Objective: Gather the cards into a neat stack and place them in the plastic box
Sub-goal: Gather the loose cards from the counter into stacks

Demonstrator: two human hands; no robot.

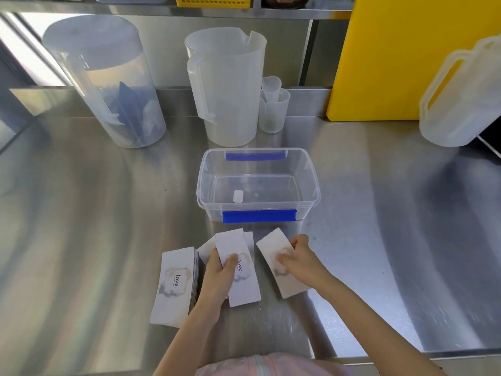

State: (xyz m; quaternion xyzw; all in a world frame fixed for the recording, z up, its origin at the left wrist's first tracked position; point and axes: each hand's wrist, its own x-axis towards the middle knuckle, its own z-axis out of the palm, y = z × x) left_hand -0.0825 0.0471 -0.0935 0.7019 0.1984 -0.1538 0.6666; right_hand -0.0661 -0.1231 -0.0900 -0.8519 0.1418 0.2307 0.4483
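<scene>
The left hand [221, 270] is clamped on a small fan of long white paper cards printed "love." [240, 267], thumb on top, their long axis running away from the person toward the clear rectangular plastic box with blue clips [257, 183]. The right hand [296, 256] presses fingertips on a single loose white card [279, 267], lying just right of the fan and tilted leftward; whether it is pinched or only pinned is blurred. A thicker squared pile of the same cards [174, 283] rests on the steel counter [81, 240] just left of the left hand. The box stands open straight ahead, slightly nearer the right hand
</scene>
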